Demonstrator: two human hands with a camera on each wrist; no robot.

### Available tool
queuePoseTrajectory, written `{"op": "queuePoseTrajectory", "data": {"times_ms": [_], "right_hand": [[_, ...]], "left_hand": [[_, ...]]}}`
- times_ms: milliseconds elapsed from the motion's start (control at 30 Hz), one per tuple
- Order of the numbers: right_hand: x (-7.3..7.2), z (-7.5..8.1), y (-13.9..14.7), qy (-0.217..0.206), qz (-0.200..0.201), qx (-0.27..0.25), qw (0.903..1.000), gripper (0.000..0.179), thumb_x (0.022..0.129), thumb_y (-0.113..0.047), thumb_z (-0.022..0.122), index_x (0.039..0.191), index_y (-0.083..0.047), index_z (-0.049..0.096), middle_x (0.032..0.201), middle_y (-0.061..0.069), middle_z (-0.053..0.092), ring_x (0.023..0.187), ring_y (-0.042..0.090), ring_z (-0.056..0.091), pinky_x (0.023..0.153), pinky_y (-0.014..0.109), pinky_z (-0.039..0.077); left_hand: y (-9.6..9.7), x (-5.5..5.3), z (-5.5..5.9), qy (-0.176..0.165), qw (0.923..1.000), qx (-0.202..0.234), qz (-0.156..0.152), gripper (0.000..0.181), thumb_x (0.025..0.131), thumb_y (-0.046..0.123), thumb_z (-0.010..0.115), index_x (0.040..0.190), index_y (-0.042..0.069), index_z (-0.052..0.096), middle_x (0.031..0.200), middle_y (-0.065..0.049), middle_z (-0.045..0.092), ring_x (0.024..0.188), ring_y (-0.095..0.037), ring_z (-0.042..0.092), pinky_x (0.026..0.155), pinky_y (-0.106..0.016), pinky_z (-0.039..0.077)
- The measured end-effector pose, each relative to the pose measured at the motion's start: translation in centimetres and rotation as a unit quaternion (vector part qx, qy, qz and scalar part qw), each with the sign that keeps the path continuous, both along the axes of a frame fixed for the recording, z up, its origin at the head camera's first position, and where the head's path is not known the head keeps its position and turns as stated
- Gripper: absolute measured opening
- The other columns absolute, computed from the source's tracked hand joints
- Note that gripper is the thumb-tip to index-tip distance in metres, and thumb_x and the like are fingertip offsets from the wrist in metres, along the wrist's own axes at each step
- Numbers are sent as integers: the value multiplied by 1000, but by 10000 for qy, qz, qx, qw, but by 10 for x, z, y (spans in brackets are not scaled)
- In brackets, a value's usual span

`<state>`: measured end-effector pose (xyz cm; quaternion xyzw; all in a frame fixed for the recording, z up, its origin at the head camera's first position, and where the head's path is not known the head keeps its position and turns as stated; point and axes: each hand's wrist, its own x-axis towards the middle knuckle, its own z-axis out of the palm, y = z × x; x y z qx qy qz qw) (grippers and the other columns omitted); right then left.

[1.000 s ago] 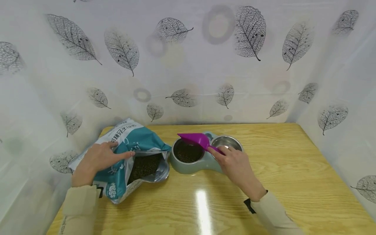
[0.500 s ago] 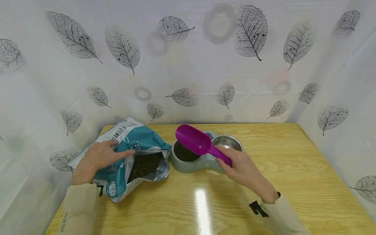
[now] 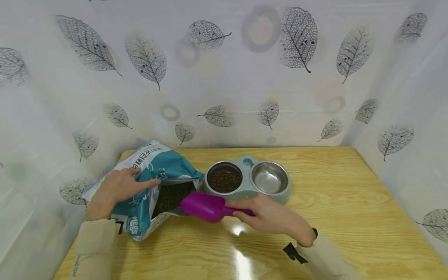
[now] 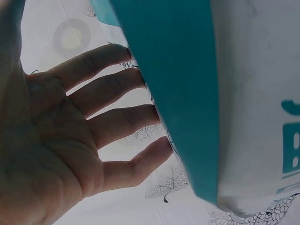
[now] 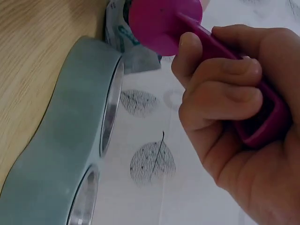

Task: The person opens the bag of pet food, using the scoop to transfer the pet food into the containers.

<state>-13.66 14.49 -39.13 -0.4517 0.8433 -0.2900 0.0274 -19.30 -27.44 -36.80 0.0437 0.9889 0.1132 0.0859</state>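
My right hand (image 3: 267, 216) grips the handle of a purple scoop (image 3: 204, 206), its fingers curled round it in the right wrist view. The scoop's tip overlaps the near lip of an open teal and white food bag (image 3: 175, 161). Dark brown kibble (image 3: 171, 199) shows inside the mouth. With fingers spread and nearly straight, my left hand (image 3: 120, 188) rests on the bag, thumb reaching to the edge of its opening. In the left wrist view the fingertips (image 4: 152, 115) touch the bag's side.
Right of the bag stands a grey-green double bowl (image 3: 246, 181). Its left steel bowl holds reddish-brown kibble (image 3: 224, 182); the right steel bowl (image 3: 269, 178) shows bare shiny metal. Behind the wooden table (image 3: 332, 194) hangs a leaf-patterned white curtain (image 3: 238, 77).
From over the left bowl, the right hand has brought the scoop down and left to the bag's mouth, turning it on the way. The left hand and bag stay put.
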Motion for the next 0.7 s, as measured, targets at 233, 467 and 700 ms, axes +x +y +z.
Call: {"op": "queuePoseTrajectory", "data": {"times_ms": [233,467,700], "right_hand": [[-13,10,-35,49,298,625,9976,23,105,-19,57,121,-13,74,69,-13,53,56,-8,38,57,10,39],[-32,46,-68,-1121,122,1627,9802,26,104,-16,58,112,-2,78,58,-11,39,47,1,22,51,16,30],[-46,69,-101,-1823,-358,2374,9535,29,103,-20,60,128,-12,73,124,-2,75,50,5,33,56,21,35]], "left_hand": [[0,1,0,-1,10000,31,-17,108,87,82,52,146,-8,50,144,-37,51,120,-60,55,92,-66,48],[0,1,0,-7,10000,0,36,109,86,83,53,147,-7,49,143,-38,51,115,-56,59,87,-62,50],[0,0,1,-47,10000,-17,57,109,86,83,53,147,-7,49,143,-39,50,116,-57,58,87,-61,50]]}}
